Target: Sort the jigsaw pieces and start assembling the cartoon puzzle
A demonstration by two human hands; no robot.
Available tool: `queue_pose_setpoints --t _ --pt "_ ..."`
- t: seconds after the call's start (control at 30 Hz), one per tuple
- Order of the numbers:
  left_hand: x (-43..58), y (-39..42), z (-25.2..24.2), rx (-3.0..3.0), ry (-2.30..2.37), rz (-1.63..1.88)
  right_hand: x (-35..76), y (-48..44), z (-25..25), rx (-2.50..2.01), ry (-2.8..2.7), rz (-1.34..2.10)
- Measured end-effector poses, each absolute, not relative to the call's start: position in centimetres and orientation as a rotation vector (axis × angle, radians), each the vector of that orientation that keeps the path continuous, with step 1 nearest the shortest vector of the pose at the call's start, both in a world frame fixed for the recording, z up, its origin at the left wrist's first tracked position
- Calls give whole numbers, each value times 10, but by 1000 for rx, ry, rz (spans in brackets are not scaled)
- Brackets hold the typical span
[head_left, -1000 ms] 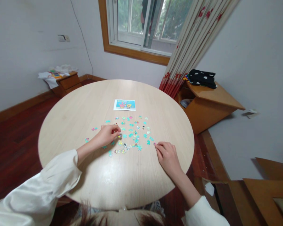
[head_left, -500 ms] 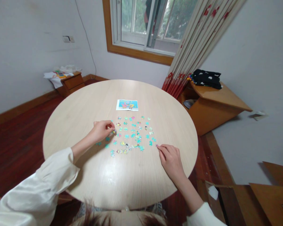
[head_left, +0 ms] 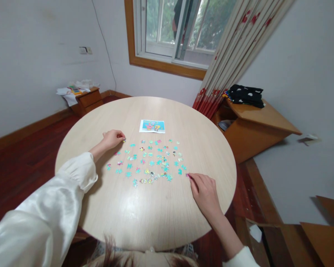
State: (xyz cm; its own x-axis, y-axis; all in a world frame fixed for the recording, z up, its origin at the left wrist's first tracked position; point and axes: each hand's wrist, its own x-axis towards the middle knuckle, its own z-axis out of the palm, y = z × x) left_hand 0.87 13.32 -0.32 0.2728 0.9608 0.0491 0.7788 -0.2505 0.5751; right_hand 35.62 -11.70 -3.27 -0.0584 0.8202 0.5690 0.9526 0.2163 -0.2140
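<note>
Many small jigsaw puzzle pieces (head_left: 151, 162), mostly turquoise with some pink and yellow, lie spread over the middle of a round pale table (head_left: 139, 222). At the upper left of the spread, my left hand (head_left: 114, 138) pinches a small yellowish puzzle piece (head_left: 124, 141) at its fingertips. My right hand (head_left: 204, 189) rests at the right edge of the spread, thumb and finger closed on a pink puzzle piece (head_left: 187, 175). Beyond the pieces lies a picture card (head_left: 152, 126) with a pink and a yellow cartoon figure on blue.
Behind the table are a window (head_left: 180, 33) and a long curtain (head_left: 225, 55). At the right stands a wooden cabinet (head_left: 263, 128) with a black patterned cloth (head_left: 246, 95) on top. A small drawer unit (head_left: 89, 99) with papers stands at the far left.
My left hand has moved away from me and to the left with its piece, uncovering pieces at the left of the spread. The right hand stays almost in place.
</note>
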Motion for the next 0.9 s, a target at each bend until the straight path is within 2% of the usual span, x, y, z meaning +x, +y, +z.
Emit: queue_pose_setpoints --t 0.23,0.47,0.77,0.9 --pt "16 114 -13 2382 1730 479 354 -117 -31 -1649 -1915 -300" --pt "19 104 0 2464 1778 433 358 -117 -35 -1643 -1911 -269" --pt "57 -18 -11 2744 1181 257 338 -90 -21 -1611 -2354 -119" --pt "73 -46 -14 2747 1053 203 317 -77 -6 -1547 -2446 -93"
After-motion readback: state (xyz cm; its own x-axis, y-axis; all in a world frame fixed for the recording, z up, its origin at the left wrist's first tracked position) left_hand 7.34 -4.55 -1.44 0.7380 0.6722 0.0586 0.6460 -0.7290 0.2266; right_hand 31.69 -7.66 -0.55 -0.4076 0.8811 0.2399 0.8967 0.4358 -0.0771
